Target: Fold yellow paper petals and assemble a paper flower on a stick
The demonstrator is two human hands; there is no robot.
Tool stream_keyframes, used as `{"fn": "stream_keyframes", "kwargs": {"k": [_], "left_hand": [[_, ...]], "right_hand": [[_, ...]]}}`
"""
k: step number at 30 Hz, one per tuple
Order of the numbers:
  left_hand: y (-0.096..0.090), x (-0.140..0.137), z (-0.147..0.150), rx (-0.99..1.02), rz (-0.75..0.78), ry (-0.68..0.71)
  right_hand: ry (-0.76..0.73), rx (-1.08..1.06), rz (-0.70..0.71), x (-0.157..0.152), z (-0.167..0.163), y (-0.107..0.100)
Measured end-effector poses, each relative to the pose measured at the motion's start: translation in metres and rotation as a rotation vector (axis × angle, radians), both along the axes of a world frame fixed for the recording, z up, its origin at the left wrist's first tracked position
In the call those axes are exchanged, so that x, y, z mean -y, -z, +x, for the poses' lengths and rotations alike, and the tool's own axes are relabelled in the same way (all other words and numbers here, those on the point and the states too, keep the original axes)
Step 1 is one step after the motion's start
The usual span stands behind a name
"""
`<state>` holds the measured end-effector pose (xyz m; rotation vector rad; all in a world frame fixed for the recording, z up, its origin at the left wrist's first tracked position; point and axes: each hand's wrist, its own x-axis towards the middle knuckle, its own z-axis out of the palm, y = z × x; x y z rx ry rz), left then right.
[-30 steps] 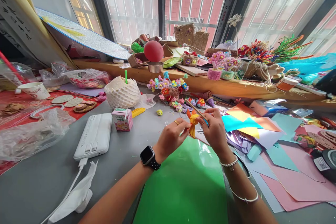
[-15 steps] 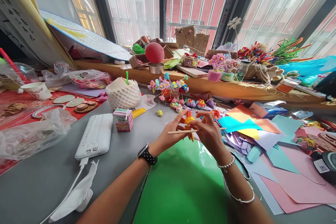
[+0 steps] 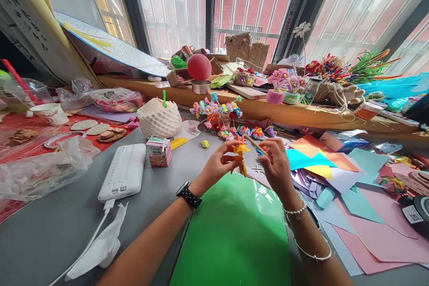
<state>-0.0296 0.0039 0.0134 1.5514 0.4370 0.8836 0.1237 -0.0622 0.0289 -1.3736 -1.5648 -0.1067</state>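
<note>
My left hand [image 3: 219,161] pinches a yellow-orange folded paper flower [image 3: 241,149] with pointed petals, some of them hanging down. My right hand [image 3: 277,165] is closed on a thin wooden stick [image 3: 256,145], its far end pointing up and left toward the paper flower. A small gap shows between the stick and the right side of the flower. Both hands are raised above the far edge of a green mat [image 3: 231,232]. Behind my right hand, scissors [image 3: 258,168] lie partly hidden.
Coloured paper sheets [image 3: 375,228] spread over the right side. To the left are a white power bank [image 3: 122,172], a small drink carton [image 3: 158,152] and a coconut in foam netting [image 3: 159,118]. Yarn flowers [image 3: 219,114] stand at the back, below a crowded window ledge [image 3: 248,104].
My right hand has moved slightly right, away from the flower. The stick has swung from lying level across the front of the flower to slanting up beside it.
</note>
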Motion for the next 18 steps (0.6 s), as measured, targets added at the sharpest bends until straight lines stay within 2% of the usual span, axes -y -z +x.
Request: {"fn": "stream_keyframes", "kwargs": {"k": [4, 12, 18], "left_hand": [[0.001, -0.0011, 0.0004, 0.03, -0.064, 0.039], [0.0039, -0.0035, 0.001, 0.058, -0.096, -0.006], [0.0048, -0.0041, 0.0007, 0.003, -0.095, -0.07]], "right_hand": [[-0.044, -0.042, -0.006, -0.0008, 0.0055, -0.0036], [-0.087, -0.05, -0.094, -0.0005, 0.007, -0.0064], [-0.271, -0.139, -0.252, 0.002, 0.0031, -0.005]]}}
